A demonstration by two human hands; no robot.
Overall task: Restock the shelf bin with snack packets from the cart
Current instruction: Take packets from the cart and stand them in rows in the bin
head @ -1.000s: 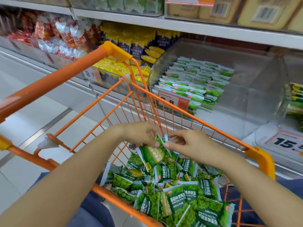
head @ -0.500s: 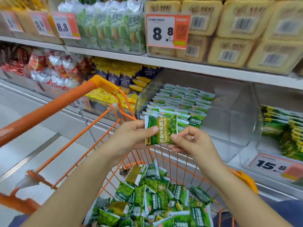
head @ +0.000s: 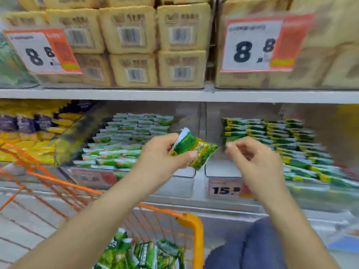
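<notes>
Snack packet [head: 194, 148]: one, left hand [head: 163, 156].

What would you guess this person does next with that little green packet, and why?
Probably carry the green packet, pinched in the left hand, forward and down into the clear bin, onto the matching rows. It already hangs at the bin's front, the right hand has let go, and the bin has space.
</notes>
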